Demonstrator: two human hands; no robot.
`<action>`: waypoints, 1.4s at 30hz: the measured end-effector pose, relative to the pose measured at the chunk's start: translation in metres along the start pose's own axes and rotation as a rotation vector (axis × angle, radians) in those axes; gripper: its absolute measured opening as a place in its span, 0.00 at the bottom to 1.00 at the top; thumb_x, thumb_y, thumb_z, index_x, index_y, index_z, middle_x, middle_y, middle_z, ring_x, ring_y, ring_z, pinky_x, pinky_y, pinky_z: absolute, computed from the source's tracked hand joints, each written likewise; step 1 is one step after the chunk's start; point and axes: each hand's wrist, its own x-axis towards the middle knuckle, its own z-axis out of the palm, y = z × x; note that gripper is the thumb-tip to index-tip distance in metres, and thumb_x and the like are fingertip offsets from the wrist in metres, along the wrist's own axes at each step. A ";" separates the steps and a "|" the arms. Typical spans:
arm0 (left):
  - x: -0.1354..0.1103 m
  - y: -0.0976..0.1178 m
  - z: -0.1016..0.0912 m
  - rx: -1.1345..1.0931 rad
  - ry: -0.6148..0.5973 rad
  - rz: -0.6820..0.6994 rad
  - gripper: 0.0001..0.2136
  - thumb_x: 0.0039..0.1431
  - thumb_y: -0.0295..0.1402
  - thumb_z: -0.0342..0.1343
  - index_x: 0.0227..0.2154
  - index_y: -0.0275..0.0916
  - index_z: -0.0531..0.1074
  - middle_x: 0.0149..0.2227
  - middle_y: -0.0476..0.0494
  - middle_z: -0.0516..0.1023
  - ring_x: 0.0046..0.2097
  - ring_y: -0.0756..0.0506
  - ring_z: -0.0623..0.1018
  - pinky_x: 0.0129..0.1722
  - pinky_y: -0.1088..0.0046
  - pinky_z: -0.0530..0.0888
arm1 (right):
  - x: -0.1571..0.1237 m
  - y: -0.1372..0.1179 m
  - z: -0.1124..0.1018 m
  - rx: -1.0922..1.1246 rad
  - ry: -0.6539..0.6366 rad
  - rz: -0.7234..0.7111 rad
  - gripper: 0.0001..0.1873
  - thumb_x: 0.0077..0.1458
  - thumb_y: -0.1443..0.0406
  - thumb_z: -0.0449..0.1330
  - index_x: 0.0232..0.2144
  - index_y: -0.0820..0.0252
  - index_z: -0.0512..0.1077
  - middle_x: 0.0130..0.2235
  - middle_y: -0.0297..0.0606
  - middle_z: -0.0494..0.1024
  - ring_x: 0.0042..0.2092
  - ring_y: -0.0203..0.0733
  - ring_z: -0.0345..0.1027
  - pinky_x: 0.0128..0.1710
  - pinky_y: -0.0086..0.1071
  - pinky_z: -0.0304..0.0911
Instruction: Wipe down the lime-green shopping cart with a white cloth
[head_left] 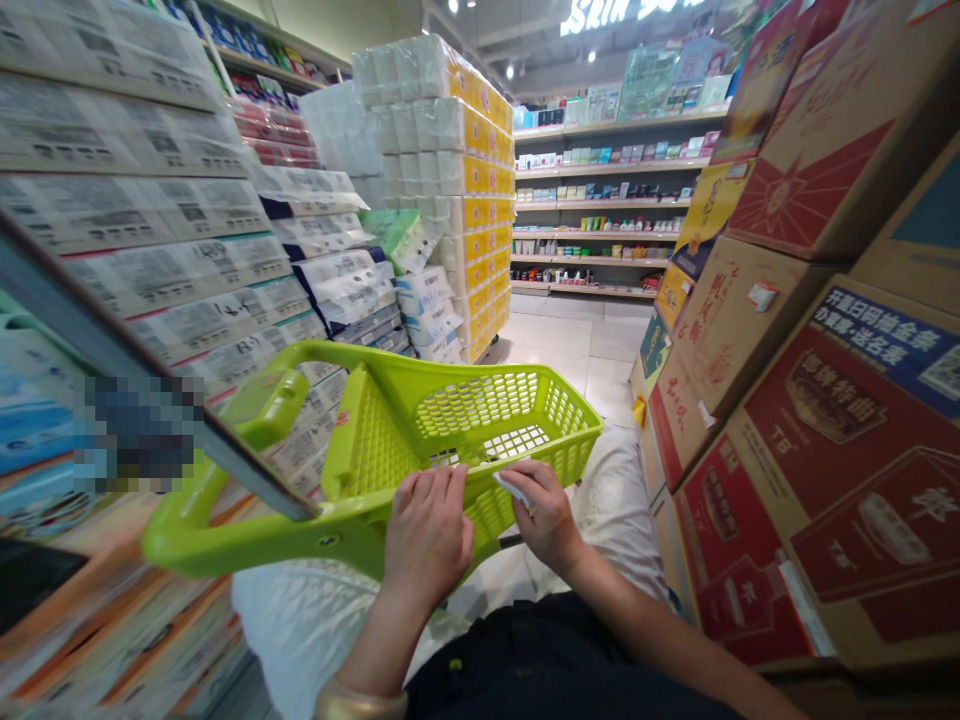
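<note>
A lime-green plastic shopping basket (420, 420) with a long handle (225, 520) tilts in front of me, nothing visible inside. My left hand (427, 535) rests over its near rim, fingers curled on the edge. My right hand (544, 510) is beside it at the same rim, fingers pinched on a small white slip or card (514, 490).
Stacked packs of tissue and toilet paper (442, 170) line the left side of the aisle. Red and brown cardboard cartons (817, 400) are piled on the right. A large white sack (315, 620) lies under the basket. Product shelves (600, 200) stand at the far end across the tiled floor (577, 350).
</note>
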 end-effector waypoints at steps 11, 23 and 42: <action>-0.001 -0.001 0.001 0.004 0.001 0.007 0.22 0.51 0.24 0.51 0.51 0.35 0.70 0.44 0.38 0.78 0.47 0.39 0.74 0.54 0.59 0.62 | 0.001 0.016 -0.012 -0.072 0.103 0.049 0.20 0.54 0.76 0.54 0.44 0.55 0.77 0.40 0.41 0.76 0.43 0.45 0.70 0.45 0.40 0.71; -0.001 -0.002 0.001 0.024 0.008 0.015 0.22 0.51 0.25 0.51 0.51 0.34 0.71 0.44 0.39 0.78 0.47 0.39 0.74 0.54 0.59 0.62 | 0.003 0.013 -0.010 -0.056 0.055 0.034 0.21 0.52 0.75 0.54 0.44 0.54 0.77 0.40 0.41 0.77 0.43 0.45 0.70 0.45 0.40 0.71; 0.000 0.000 -0.002 0.011 -0.041 -0.012 0.21 0.52 0.25 0.52 0.51 0.34 0.71 0.45 0.39 0.78 0.48 0.39 0.74 0.54 0.59 0.62 | 0.025 -0.018 -0.023 0.038 0.075 -0.056 0.22 0.55 0.75 0.55 0.48 0.53 0.75 0.43 0.41 0.76 0.45 0.45 0.71 0.47 0.41 0.71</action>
